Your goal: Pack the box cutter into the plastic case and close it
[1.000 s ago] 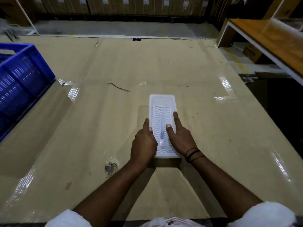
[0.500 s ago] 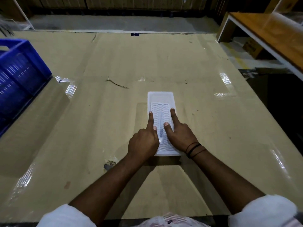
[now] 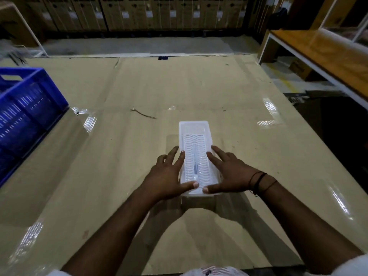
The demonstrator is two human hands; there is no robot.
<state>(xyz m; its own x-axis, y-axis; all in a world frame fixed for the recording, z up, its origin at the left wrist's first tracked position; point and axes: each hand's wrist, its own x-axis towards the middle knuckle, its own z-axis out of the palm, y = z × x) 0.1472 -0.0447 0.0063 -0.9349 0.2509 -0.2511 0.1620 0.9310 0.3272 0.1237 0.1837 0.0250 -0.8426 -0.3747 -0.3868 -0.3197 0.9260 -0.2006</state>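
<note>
Translucent white plastic case (image 3: 196,154) lies lengthwise in front of me on the tan, glossy surface (image 3: 239,136), lid down, wavy ribbing on top. Through the lid I make out a thin dark-and-pale strip along the middle; I take that for the box cutter (image 3: 195,166), inside, though it is too faint to be sure.

Head view, the only one: my left hand (image 3: 169,176) flanks the case's left edge, fingers spread, thumb laid across the near corner. My right hand (image 3: 227,174) mirrors it on the right edge, thumb on the near end. Both hands are loose and splayed, gripping nothing, just pressing and steadying from either side so the case cannot slide while the lid seats.

Judgement: closing looks nearly done; whether the latch has caught, I cannot tell.

Blue crate (image 3: 23,108) sits well apart at the left.
</note>
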